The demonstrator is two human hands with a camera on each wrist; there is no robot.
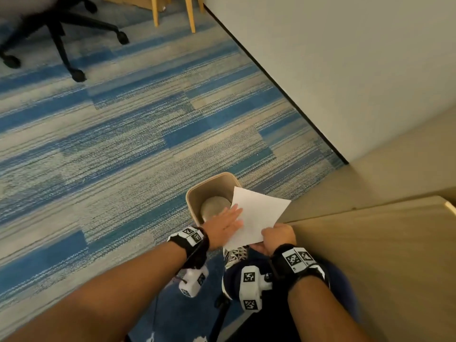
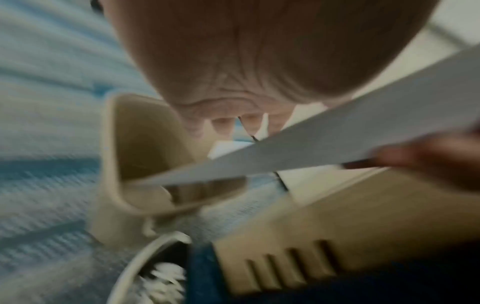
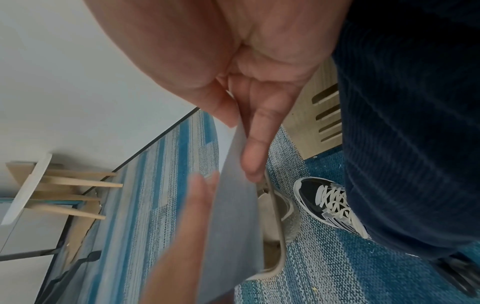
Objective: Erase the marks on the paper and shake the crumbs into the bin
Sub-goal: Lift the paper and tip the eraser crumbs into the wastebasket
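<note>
While the paper hangs over it: the bin [image 1: 195, 193] stands on the carpet, a pale round shape at its bottom.
Paper [image 1: 256, 213]: tilted over the bin's rim, beside the table [image 1: 370, 255].
Right grip [image 1: 277, 236]: thumb and fingers pinch the paper's near corner.
Left grip [image 1: 225, 222]: flat, straight fingers against the sheet.
Floor: blue-striped carpet [image 1: 123, 144], white wall, office chair [image 1: 49, 25].
Right wrist view only: a laced shoe [image 3: 330, 203].
</note>
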